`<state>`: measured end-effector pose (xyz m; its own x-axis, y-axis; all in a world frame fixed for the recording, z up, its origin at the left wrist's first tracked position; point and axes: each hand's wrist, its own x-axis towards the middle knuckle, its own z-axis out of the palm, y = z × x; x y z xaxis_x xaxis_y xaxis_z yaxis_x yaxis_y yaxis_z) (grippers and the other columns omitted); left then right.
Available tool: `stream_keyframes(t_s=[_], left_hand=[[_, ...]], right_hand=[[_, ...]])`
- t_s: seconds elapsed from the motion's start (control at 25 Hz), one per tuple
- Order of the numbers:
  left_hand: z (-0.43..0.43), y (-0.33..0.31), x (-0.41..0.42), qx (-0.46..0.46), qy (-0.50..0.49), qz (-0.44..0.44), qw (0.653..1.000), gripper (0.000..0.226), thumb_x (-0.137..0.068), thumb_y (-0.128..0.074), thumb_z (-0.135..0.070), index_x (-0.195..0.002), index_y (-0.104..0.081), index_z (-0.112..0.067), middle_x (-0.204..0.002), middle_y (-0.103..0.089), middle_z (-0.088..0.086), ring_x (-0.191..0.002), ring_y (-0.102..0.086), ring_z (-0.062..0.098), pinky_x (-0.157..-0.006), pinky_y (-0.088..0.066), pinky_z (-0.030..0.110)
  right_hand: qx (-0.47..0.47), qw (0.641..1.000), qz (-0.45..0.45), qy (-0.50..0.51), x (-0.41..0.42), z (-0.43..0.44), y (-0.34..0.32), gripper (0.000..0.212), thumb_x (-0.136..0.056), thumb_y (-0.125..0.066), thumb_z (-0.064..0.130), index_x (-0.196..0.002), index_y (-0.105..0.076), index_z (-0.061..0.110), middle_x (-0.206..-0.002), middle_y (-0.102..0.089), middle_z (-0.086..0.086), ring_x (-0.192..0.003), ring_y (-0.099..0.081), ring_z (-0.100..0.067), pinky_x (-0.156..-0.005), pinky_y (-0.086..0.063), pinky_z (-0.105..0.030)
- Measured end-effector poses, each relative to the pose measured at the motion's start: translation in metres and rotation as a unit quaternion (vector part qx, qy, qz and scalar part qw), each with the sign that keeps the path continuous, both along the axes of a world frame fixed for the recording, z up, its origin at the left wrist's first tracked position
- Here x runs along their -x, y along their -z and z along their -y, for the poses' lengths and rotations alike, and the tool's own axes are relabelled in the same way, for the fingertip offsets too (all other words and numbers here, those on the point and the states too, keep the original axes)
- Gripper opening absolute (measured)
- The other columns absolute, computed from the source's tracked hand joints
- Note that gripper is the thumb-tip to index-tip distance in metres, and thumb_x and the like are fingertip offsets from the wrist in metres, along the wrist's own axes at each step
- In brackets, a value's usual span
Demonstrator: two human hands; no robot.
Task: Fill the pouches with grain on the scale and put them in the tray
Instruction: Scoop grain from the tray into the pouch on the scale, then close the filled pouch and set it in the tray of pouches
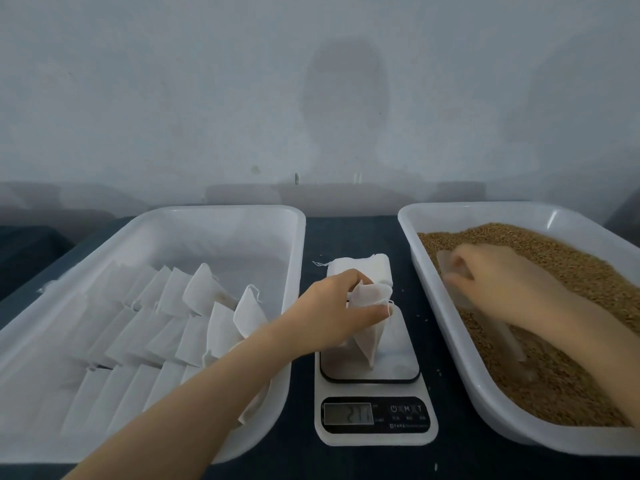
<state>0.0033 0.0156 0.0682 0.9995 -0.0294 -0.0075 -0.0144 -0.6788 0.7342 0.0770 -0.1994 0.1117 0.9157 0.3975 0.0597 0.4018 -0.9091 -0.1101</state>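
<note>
- The left hand [332, 306] reaches in from the lower left of the frame to the middle. Its grip is closed on the top of a white pouch [370, 296], with thumb and fingers pinching the fabric.
- The pouch stands upright on the steel platform [401, 358] of the scale [375, 439], which sits at lower centre between the two trays. Its mouth is bunched in the fingers, and a thin drawstring hangs at its right edge.
- The display [348, 414] on the front of the scale is lit, but the digits are too blurred to read with confidence.
- The right hand [502, 282] is in the right part of the frame, down in the grain [581, 271]. Its grip is curled round a translucent scoop [505, 337]. Both hand and scoop are blurred, and the scoop's blade lies along the surface of the grain.
- The brown grain fills the right tray [446, 317], a white plastic one.
- The left tray [225, 211], also white, holds rows of filled pouches [156, 327]. They overlap and lean on one another, and a few at the right end of the rows stand more upright.
- A stack of empty pouches [363, 266] lies flat just behind the scale, above the left hand in the frame.
- Everything rests on a dark worktop [349, 233], with a few loose grains beside the scale.
- A pale wall [173, 98] fills the upper half of the frame.
</note>
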Motion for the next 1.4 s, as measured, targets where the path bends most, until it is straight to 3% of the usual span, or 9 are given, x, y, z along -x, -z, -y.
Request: stream_keyframes(t_s=[0.08, 0.2, 0.44, 0.64, 0.8, 0.92, 1.08, 1.24, 1.4], left_hand=[[0.000, 0.000, 0.000, 0.005, -0.001, 0.007, 1.000, 0.034, -0.083, -0.061, -0.055, -0.106, -0.053, -0.032, -0.108, -0.061, -0.009, -0.094, -0.059, 0.011, -0.072, -0.046, 0.019], [-0.001, 0.002, -0.001, 0.002, 0.002, 0.022, 1.000, 0.029, -0.084, -0.062, -0.050, -0.102, -0.054, -0.030, -0.103, -0.062, -0.010, -0.091, -0.058, 0.009, -0.077, -0.048, 0.023], [-0.009, 0.003, -0.004, -0.004, 0.027, 0.004, 1.000, 0.043, -0.077, -0.073, -0.045, -0.114, -0.055, -0.029, -0.114, -0.059, -0.018, -0.107, -0.055, 0.000, -0.084, -0.044, 0.017], [-0.020, -0.007, -0.006, 0.017, 0.036, -0.007, 0.999, 0.023, -0.082, -0.073, -0.027, -0.098, -0.058, -0.030, -0.106, -0.066, -0.013, -0.101, -0.062, 0.003, -0.093, -0.050, 0.025], [-0.017, -0.010, -0.002, -0.021, 0.001, 0.051, 0.998, 0.016, -0.085, -0.069, -0.033, -0.077, -0.056, -0.034, -0.078, -0.062, -0.018, -0.074, -0.058, -0.003, -0.067, -0.042, 0.006], [-0.022, -0.014, 0.002, -0.014, -0.028, 0.080, 0.996, 0.018, -0.088, -0.065, -0.033, -0.075, -0.053, -0.030, -0.067, -0.065, -0.016, -0.063, -0.059, 0.000, -0.058, -0.045, 0.010], [-0.026, -0.016, 0.004, 0.048, -0.031, 0.095, 0.994, 0.015, -0.091, -0.062, -0.023, -0.080, -0.053, -0.021, -0.070, -0.070, -0.006, -0.069, -0.068, 0.013, -0.077, -0.057, 0.032], [-0.023, -0.015, 0.004, 0.061, -0.024, 0.097, 0.993, 0.015, -0.094, -0.058, -0.022, -0.082, -0.050, -0.024, -0.071, -0.071, -0.007, -0.069, -0.069, 0.011, -0.074, -0.058, 0.027], [-0.026, -0.016, 0.005, 0.066, -0.031, 0.129, 0.989, 0.011, -0.092, -0.060, -0.023, -0.085, -0.053, -0.022, -0.077, -0.073, -0.004, -0.071, -0.069, 0.012, -0.072, -0.057, 0.023]], right_hand=[[-0.148, 0.977, -0.036, -0.150, 0.021, -0.018, -0.019, 0.016, -0.090, -0.047, 0.048, -0.100, -0.057, 0.041, -0.078, -0.061, 0.015, -0.068, -0.059, 0.002, -0.054, -0.047, -0.015], [-0.102, 0.956, -0.112, -0.250, 0.035, -0.040, -0.023, 0.022, -0.084, -0.040, 0.064, -0.099, -0.054, 0.056, -0.078, -0.060, 0.027, -0.063, -0.057, 0.007, -0.051, -0.044, -0.016], [-0.106, 0.966, -0.098, -0.216, 0.017, -0.040, 0.002, 0.011, -0.084, -0.063, 0.046, -0.074, -0.060, 0.042, -0.068, -0.059, 0.016, -0.065, -0.056, 0.005, -0.056, -0.041, -0.013], [-0.192, 0.956, -0.048, -0.219, 0.012, -0.033, 0.013, 0.010, -0.083, -0.068, 0.037, -0.076, -0.061, 0.039, -0.072, -0.061, 0.019, -0.077, -0.056, 0.009, -0.064, -0.043, -0.007], [-0.229, 0.945, -0.016, -0.232, 0.015, -0.035, 0.016, 0.005, -0.082, -0.071, 0.028, -0.079, -0.068, 0.030, -0.067, -0.057, 0.021, -0.077, -0.054, 0.014, -0.067, -0.038, -0.001], [-0.271, 0.937, -0.015, -0.220, 0.013, -0.033, 0.014, 0.003, -0.080, -0.073, 0.026, -0.079, -0.071, 0.024, -0.065, -0.062, 0.017, -0.070, -0.059, 0.005, -0.064, -0.043, -0.007], [-0.293, 0.928, -0.038, -0.226, 0.011, -0.028, 0.013, 0.009, -0.074, -0.077, 0.030, -0.074, -0.068, 0.031, -0.074, -0.065, 0.015, -0.071, -0.058, 0.000, -0.065, -0.042, -0.008], [-0.280, 0.936, -0.016, -0.214, 0.012, -0.032, 0.017, 0.018, -0.078, -0.072, 0.036, -0.076, -0.056, 0.041, -0.080, -0.062, 0.026, -0.074, -0.058, 0.005, -0.067, -0.041, -0.006], [-0.310, 0.927, -0.003, -0.210, 0.010, -0.033, 0.020, 0.028, -0.084, -0.068, 0.028, -0.100, -0.050, 0.043, -0.081, -0.063, 0.024, -0.079, -0.058, 0.007, -0.071, -0.038, 0.000]])
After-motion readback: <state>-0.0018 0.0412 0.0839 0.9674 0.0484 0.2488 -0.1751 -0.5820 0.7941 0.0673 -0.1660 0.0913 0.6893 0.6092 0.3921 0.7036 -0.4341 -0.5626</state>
